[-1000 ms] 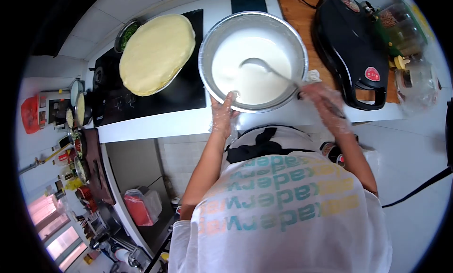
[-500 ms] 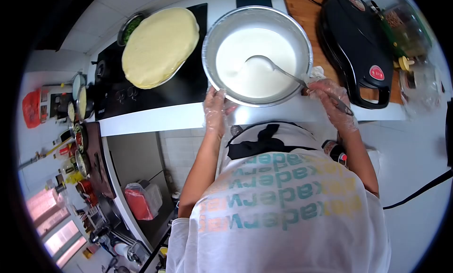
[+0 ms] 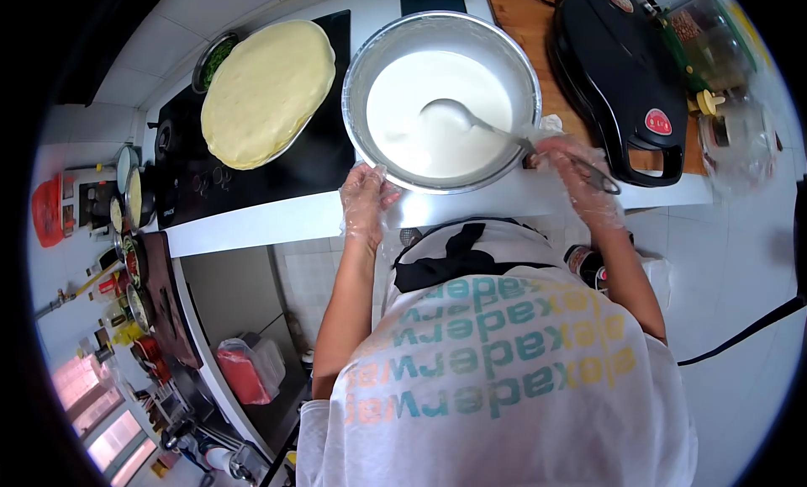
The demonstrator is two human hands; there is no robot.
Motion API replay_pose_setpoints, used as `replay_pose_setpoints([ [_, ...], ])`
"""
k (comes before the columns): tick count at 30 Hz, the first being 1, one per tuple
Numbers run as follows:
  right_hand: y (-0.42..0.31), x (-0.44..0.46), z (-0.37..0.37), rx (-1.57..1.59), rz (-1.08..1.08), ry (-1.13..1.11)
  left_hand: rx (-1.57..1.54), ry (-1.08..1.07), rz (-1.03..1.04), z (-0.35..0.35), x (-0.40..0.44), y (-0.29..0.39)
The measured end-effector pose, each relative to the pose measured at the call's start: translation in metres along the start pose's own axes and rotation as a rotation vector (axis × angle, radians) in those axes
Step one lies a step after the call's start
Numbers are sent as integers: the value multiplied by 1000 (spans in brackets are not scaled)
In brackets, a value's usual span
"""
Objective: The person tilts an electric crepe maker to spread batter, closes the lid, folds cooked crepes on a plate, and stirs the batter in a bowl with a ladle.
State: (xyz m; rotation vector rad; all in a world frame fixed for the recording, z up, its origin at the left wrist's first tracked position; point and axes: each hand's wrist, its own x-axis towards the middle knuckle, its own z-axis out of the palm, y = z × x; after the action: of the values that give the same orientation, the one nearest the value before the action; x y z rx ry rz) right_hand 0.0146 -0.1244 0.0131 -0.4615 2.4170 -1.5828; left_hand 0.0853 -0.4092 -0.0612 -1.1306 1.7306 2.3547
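A large metal bowl [image 3: 356, 121] holds white, smooth liquid batter [image 3: 403, 92]. In my gloved right hand [image 3: 580, 172], a grey ladle [image 3: 496, 131] is gripped by its handle, which slants over the bowl's right rim. The ladle's head rests at the batter's surface near the middle, partly sunk. My left hand [image 3: 366, 197], also in a clear plastic glove, is at the bowl's lower left rim with its fingers curled against the edge. Left of the bowl lies a large, round, pale yellow pancake [image 3: 269, 92], on a plate or board mostly hidden beneath it.
Beneath the pancake is a black cooktop [image 3: 189, 188]; a bowl of chopped greens [image 3: 217, 60] stands behind it. To the right, a black electric griddle [image 3: 618, 75] sits closed on a wooden board [image 3: 538, 33]. Plastic jars [image 3: 714, 50] stand beyond. The white counter edge [image 3: 277, 216] runs in front.
The ladle's head has tilted, so more of its grey metal shows above the batter. The whole view has shifted slightly, and my left hand keeps its place at the rim.
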Motion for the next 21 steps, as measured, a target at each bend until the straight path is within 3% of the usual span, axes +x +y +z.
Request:
replay_pose_setpoints([
  [7, 7, 16, 2, -44, -120, 209, 51, -11, -8, -3, 3, -1],
  [14, 1, 5, 4, -9, -91, 80, 63, -2, -2, -3, 1, 2],
  [17, 3, 1, -15, -96, 17, 111, 90, 28, -4, -2, 1, 1],
  [21, 3, 16, -1, -37, -113, 234, 76, 2, -6, -2, 2, 1],
])
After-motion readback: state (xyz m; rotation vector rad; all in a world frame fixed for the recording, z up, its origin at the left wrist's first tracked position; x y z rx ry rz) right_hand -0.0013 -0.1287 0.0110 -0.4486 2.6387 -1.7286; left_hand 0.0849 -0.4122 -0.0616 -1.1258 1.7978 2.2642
